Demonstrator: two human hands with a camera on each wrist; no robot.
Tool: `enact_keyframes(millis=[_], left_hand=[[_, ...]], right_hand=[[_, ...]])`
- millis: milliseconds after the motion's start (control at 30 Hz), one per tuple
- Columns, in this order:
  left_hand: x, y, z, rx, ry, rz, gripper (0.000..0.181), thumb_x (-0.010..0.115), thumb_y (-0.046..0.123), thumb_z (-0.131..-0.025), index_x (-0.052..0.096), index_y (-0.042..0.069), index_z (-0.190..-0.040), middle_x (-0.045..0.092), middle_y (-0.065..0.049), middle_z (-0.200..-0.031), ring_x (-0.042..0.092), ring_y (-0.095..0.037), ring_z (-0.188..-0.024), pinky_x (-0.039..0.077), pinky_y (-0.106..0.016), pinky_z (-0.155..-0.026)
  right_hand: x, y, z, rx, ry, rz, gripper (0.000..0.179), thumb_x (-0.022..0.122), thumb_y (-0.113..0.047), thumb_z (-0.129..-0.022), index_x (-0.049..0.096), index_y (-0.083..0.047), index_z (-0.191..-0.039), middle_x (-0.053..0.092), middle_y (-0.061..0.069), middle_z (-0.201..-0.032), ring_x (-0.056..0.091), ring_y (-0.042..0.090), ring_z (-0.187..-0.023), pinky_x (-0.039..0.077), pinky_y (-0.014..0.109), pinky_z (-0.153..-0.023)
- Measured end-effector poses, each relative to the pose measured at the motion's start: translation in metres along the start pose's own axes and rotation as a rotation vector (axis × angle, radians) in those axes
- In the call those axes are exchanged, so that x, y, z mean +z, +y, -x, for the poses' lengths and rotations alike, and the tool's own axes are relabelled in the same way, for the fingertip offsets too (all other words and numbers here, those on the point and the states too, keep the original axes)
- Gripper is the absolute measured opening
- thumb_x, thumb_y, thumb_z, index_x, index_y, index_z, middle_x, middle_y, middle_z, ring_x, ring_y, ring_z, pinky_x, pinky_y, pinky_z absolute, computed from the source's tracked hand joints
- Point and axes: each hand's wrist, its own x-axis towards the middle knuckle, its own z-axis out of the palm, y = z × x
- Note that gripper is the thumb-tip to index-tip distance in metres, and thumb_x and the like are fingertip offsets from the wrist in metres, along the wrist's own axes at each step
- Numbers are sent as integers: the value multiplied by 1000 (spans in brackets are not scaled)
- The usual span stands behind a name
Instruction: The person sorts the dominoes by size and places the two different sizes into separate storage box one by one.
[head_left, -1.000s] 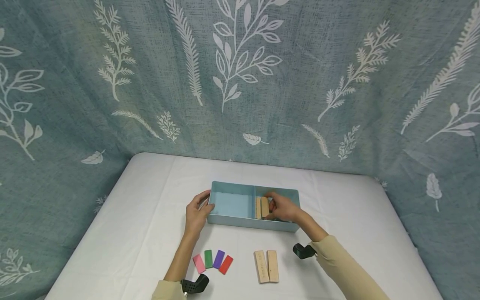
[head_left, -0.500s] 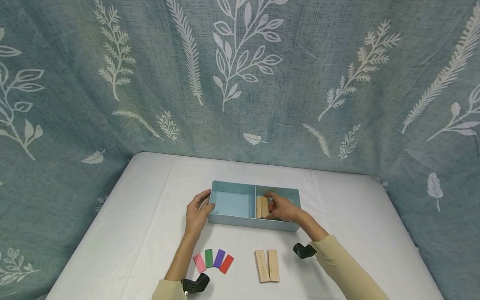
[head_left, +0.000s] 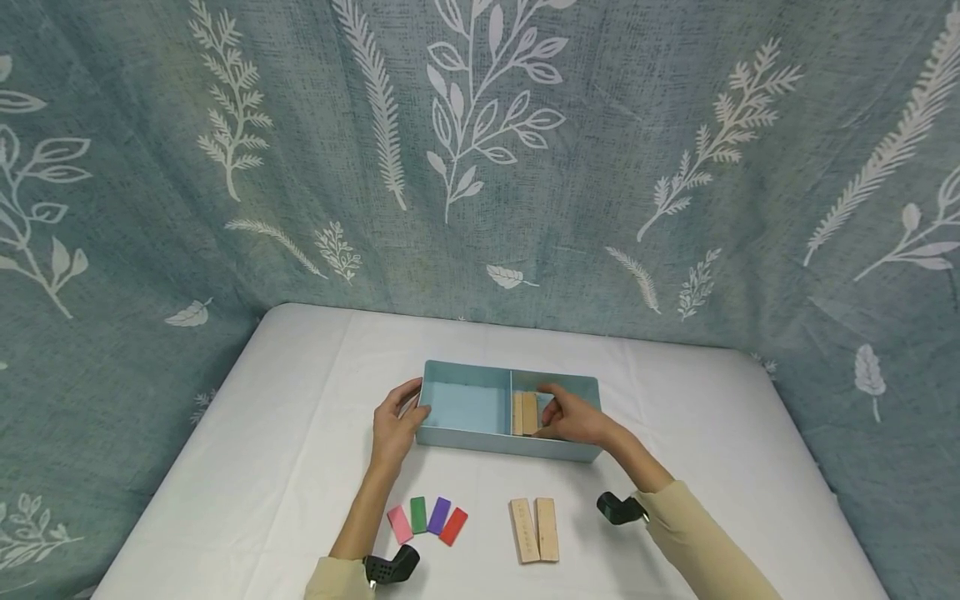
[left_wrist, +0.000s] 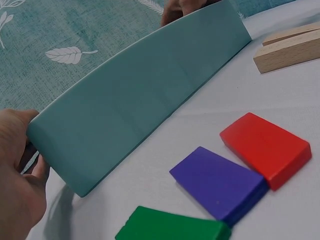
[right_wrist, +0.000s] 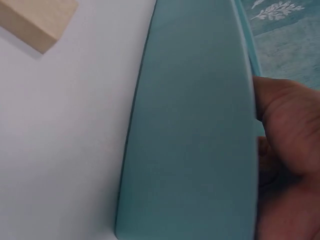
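Note:
A teal two-compartment box (head_left: pixel 480 443) sits on the white-covered table. My left hand (head_left: pixel 393 429) grips its left end, thumb over the rim. In the right compartment, two wooden blocks stand side by side along the divider: one block (head_left: pixel 517 414) at the divider, the other block (head_left: pixel 530 414) to its right. My right hand (head_left: pixel 576 418) is inside that compartment, fingers parted just right of the blocks, with the thumb tip close to the nearer one. In the right wrist view, the box wall (right_wrist: pixel 195 130) hides the blocks and the fingertips.
Two more wooden blocks (head_left: pixel 547 530) lie on the table in front of the box. To their left is a loose row of a pink block (head_left: pixel 400 525), a green block (head_left: pixel 417 515), a purple block (head_left: pixel 438 517) and a red block (head_left: pixel 453 527). A patterned curtain (head_left: pixel 480 250) hangs behind.
My right hand has let go of the right-hand wooden block in the compartment and shifted slightly to the right. The left hand has stayed on the box.

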Motion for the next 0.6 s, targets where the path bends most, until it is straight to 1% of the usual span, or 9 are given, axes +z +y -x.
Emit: enact_keyframes(millis=[167,267,333,467,600], left_hand=[[0,-1,2,3,-2,0,47,60,-12,-85,54,-11,-132,52,-27,-138,45,-38,-133,43,-31,-106],[0,-1,3,1,-4,-1,47,60,-12,-85,54,-11,-132,52,-26,-138,45,-38,-133,43,-31,-107],[0,-1,3,7,-7,-9,47,60,-12,-85,54,-11,-132,52,-26,-138,45,-38,-134,43,-32,-107],[0,0,2,12,-5,-18,47,60,-12,-85,54,-11,-132,53,-25,-137,45,-37,-133,43,-31,-107],[1,1,1,7,3,-7,48,60,-13,-85,54,-12,-132,52,-26,-138,46,-37,-133,43,-33,-107]], right_hand=[[-6,-9,13,-2,41,28,83,80,-15,-83,33,11,-146,60,17,-99,59,18,-81,53,32,-71],[-10,-13,22,-8,101,31,82,81,-18,-83,35,7,-146,59,17,-100,57,19,-81,52,32,-67],[-12,-16,30,-28,155,24,80,81,-19,-83,37,5,-145,58,16,-100,55,19,-81,52,30,-65],[-15,-21,49,-73,251,-13,74,81,-20,-83,42,-1,-143,56,10,-97,53,19,-81,49,27,-64],[-16,-27,72,-100,292,-53,73,82,-19,-83,44,-6,-144,54,6,-96,52,19,-81,48,26,-65]])
